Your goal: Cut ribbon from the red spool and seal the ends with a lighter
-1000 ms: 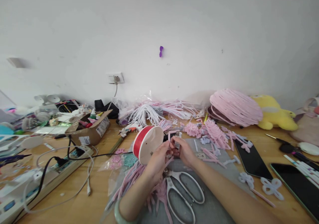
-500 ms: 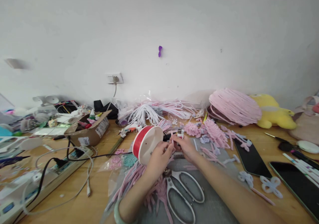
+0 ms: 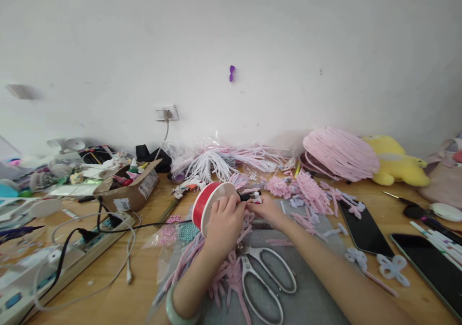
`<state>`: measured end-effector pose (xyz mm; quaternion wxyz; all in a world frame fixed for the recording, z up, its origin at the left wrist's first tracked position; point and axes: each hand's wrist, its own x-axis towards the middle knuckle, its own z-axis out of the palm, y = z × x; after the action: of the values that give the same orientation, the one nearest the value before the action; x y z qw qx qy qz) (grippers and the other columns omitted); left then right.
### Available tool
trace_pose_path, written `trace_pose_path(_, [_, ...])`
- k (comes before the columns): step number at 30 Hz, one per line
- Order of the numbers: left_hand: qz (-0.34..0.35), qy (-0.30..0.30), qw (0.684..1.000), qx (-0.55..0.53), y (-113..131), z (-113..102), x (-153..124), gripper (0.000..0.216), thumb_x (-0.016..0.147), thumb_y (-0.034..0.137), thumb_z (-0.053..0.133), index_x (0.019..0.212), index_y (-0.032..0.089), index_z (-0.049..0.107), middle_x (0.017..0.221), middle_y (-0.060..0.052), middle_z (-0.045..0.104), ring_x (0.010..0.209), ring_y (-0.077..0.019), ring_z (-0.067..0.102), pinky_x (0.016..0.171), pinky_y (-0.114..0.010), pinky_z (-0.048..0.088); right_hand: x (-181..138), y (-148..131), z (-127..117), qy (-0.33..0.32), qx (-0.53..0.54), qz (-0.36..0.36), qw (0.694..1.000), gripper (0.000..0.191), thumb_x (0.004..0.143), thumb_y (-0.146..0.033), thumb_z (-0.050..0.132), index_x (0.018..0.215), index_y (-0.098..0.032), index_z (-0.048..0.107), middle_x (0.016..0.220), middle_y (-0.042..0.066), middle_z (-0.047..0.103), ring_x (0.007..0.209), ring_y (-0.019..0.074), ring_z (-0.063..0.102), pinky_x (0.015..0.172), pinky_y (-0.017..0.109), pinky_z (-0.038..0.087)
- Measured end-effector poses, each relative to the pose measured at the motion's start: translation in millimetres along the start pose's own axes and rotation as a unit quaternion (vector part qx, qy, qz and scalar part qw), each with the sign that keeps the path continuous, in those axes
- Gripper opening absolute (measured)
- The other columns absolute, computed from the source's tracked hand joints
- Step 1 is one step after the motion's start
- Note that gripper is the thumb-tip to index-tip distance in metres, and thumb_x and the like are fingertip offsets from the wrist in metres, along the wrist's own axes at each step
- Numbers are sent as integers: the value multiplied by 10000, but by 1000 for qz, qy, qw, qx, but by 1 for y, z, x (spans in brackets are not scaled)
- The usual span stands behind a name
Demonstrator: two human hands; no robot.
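My left hand (image 3: 226, 217) is palm down with its fingers curled, in front of a red-and-white ribbon spool (image 3: 205, 209). Its fingertips are hidden, so what they grip does not show. Opposite it, my right hand (image 3: 269, 210) has its fingers pressed together by a small white object (image 3: 256, 200), which it seems to pinch. A black, handle-like piece (image 3: 248, 196) sits just beyond the fingertips. Below the hands, pink fuzzy stems (image 3: 231, 277) lie in a bunch. Large scissors (image 3: 265, 277) with pale handles rest beside them on a grey mat (image 3: 306, 286).
Left are a power strip (image 3: 77, 262) with cables and a cardboard box (image 3: 132, 190). White fuzzy stems (image 3: 209, 165) lie along the wall. At right are a pink stem bundle (image 3: 339, 154), a yellow plush toy (image 3: 399, 163), two phones (image 3: 366, 228) and a pale fuzzy flower (image 3: 392, 269).
My left hand has moved up and turned palm down, now covering part of the spool. My right hand has shifted slightly; the pink strip between the fingers is no longer visible there.
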<state>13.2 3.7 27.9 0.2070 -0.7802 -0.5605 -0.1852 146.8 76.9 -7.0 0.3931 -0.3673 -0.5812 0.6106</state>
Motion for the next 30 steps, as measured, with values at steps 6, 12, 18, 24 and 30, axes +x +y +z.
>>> trace_pose_path(6, [-39,-18,999,-30,1,0,1,192,839,233,431,840,218,622,935,-78,584,866,-237,459,726,-372,296,-4,-4,0,-7,35,37,999,222,610,-348,626,566,-144,549,491,-37,488,427,70,387,413,188,243])
trace_pose_path(12, [-189,-24,939,-286,4,-1,7,126,771,266,504,729,215,612,815,-41,618,853,-231,482,770,-341,290,-6,-12,-3,-13,196,134,971,503,728,-587,298,538,-160,484,403,-56,348,288,33,186,331,176,34])
trace_pose_path(18, [-305,-95,724,-611,14,1,10,223,665,395,587,605,182,563,612,12,540,632,-146,469,625,-241,329,-4,-6,4,39,202,165,965,514,751,-551,259,427,-172,385,335,-61,258,265,33,159,320,173,37])
trace_pose_path(24, [-331,-134,620,-699,19,1,10,332,580,482,645,581,174,522,582,26,510,573,-109,440,582,-221,325,-6,-3,14,90,170,168,967,495,740,-513,300,380,-178,353,315,-42,281,263,37,189,305,168,86])
trace_pose_path(30, [-351,-138,576,-725,23,-2,10,345,548,481,675,585,173,524,568,37,508,566,-99,449,588,-216,333,-5,2,18,152,176,141,962,358,676,-449,407,437,-183,376,322,-50,332,270,42,244,298,161,146])
